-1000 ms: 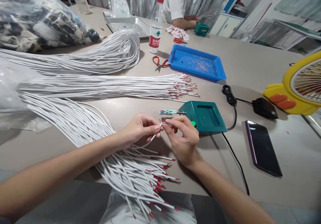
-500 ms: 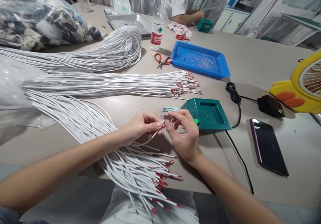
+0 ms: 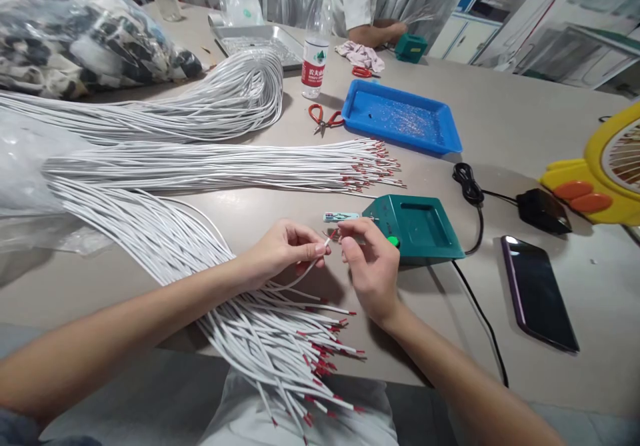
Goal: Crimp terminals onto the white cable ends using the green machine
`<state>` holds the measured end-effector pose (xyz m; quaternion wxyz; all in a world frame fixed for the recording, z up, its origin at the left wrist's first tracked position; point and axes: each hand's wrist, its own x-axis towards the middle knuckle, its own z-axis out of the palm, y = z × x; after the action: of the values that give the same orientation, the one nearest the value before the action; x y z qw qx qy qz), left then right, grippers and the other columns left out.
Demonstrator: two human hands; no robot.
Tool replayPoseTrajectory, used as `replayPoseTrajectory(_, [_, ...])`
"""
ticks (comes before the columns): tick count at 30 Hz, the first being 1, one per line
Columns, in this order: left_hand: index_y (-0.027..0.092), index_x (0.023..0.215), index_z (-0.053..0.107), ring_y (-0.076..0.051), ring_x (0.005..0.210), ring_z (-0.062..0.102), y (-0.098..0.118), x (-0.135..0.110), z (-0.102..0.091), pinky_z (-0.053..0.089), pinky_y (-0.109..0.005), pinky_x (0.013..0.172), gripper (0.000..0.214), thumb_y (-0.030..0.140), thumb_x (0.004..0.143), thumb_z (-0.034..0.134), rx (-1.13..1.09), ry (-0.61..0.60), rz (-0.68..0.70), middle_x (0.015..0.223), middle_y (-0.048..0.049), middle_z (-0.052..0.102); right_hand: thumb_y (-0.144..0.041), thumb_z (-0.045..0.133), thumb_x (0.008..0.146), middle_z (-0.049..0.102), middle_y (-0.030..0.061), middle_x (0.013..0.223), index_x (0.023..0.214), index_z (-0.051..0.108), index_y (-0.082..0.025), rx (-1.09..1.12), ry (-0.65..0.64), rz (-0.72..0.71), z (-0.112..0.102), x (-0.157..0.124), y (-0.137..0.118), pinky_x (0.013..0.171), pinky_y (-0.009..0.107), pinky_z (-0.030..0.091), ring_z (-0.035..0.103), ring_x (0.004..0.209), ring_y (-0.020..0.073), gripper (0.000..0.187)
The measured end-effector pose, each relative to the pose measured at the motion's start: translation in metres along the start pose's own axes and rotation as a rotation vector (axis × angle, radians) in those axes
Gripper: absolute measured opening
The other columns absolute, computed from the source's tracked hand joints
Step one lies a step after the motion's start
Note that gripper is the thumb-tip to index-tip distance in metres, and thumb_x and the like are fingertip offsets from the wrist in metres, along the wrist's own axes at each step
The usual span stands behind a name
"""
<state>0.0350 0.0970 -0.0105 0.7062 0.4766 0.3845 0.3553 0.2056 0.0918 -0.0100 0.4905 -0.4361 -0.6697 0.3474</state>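
Note:
My left hand (image 3: 293, 251) pinches a white cable (image 3: 313, 266) close to its end, between thumb and fingers. A short red wire (image 3: 332, 235) sticks out of that end toward my right hand (image 3: 371, 259). The right thumb is apart from the index finger, whose tip is right at the wire ends; whether it touches them I cannot tell. Below my hands a fanned bundle of white cables (image 3: 250, 326) with red ends hangs over the table edge. Just beyond the right hand stands a green box (image 3: 385, 209) with a recessed top and a bright green knob.
A second bundle of white cables (image 3: 225, 166) and a coiled one (image 3: 240, 93) lie behind. Around are red-handled pliers (image 3: 325, 121), a blue tray (image 3: 400, 143), a bottle (image 3: 314, 66), a phone (image 3: 540, 296) and a yellow fan (image 3: 590, 173). A co-worker's arm (image 3: 373, 35) shows across the table.
My right thumb has come away from the cable end and the right hand has shifted slightly right. My left hand keeps its hold on the cable.

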Motion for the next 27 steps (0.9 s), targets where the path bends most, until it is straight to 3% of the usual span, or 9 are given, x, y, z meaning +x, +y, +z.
replayPoseTrajectory(3, [0.01,0.069,0.069,-0.005,0.043,0.044,0.002,-0.001,0.001,0.033,-0.017,0.041,0.026,0.036,0.071,0.071,0.013,0.005,-0.01,0.059,-0.0027,0.062,-0.03,0.056,0.084,0.063,0.0049,0.083,0.09,0.064,-0.018,0.121,-0.078,0.174,0.0,0.002,-0.001,0.053,0.023,0.047,0.059,0.07,0.0137,0.016])
replayPoseTrajectory(5, [0.01,0.068,0.068,-0.005,0.042,0.044,0.002,-0.001,0.002,0.033,-0.017,0.041,0.026,0.036,0.07,0.072,0.012,0.01,-0.019,0.059,-0.0028,0.062,-0.029,0.059,0.082,0.063,0.0029,0.075,0.08,0.064,-0.017,0.159,-0.09,0.208,0.001,0.003,-0.002,0.054,0.023,0.047,0.058,0.064,0.0122,0.014])
replayPoseTrajectory(13, [0.011,0.071,0.068,-0.003,0.043,0.045,0.001,0.0,0.002,0.032,-0.016,0.042,0.021,0.032,0.073,0.07,-0.026,0.023,0.016,0.061,-0.0007,0.061,-0.025,0.054,0.084,0.056,-0.0009,0.065,0.07,0.055,-0.017,0.073,-0.103,0.1,0.001,0.004,-0.005,0.052,0.022,0.041,0.05,0.057,0.0094,0.016])
replayPoseTrajectory(19, [0.01,0.072,0.067,-0.003,0.044,0.043,0.003,0.0,0.003,0.03,-0.015,0.04,0.022,0.032,0.072,0.071,-0.097,0.054,0.016,0.06,-0.0002,0.059,-0.016,0.053,0.08,0.046,-0.0031,0.059,0.062,0.048,-0.018,-0.013,-0.105,-0.068,-0.006,0.007,-0.002,0.051,0.023,0.037,0.041,0.054,0.0085,0.018])
replayPoseTrajectory(22, [0.01,0.073,0.068,-0.003,0.044,0.043,0.002,0.0,0.004,0.03,-0.014,0.04,0.023,0.032,0.071,0.072,-0.108,0.067,0.012,0.058,-0.0004,0.059,-0.019,0.051,0.083,0.052,0.0003,0.07,0.077,0.057,-0.017,0.034,-0.112,-0.037,-0.008,0.008,-0.002,0.052,0.023,0.039,0.048,0.061,0.0103,0.009])
replayPoseTrajectory(24, [0.009,0.073,0.068,-0.003,0.044,0.043,0.002,0.0,0.003,0.031,-0.014,0.04,0.023,0.032,0.071,0.072,-0.09,0.053,0.014,0.059,-0.0005,0.06,-0.023,0.05,0.086,0.056,0.0031,0.082,0.091,0.06,-0.017,0.083,-0.151,0.022,-0.008,0.008,-0.002,0.055,0.024,0.042,0.053,0.07,0.0121,0.013])
replayPoseTrajectory(27, [0.009,0.071,0.067,-0.003,0.042,0.043,0.002,-0.002,0.004,0.032,-0.015,0.04,0.024,0.033,0.071,0.072,-0.056,0.026,0.017,0.059,-0.0007,0.06,-0.023,0.054,0.085,0.057,0.0019,0.081,0.086,0.059,-0.018,0.126,-0.183,0.022,-0.006,0.007,-0.001,0.058,0.023,0.044,0.055,0.073,0.0118,0.008])
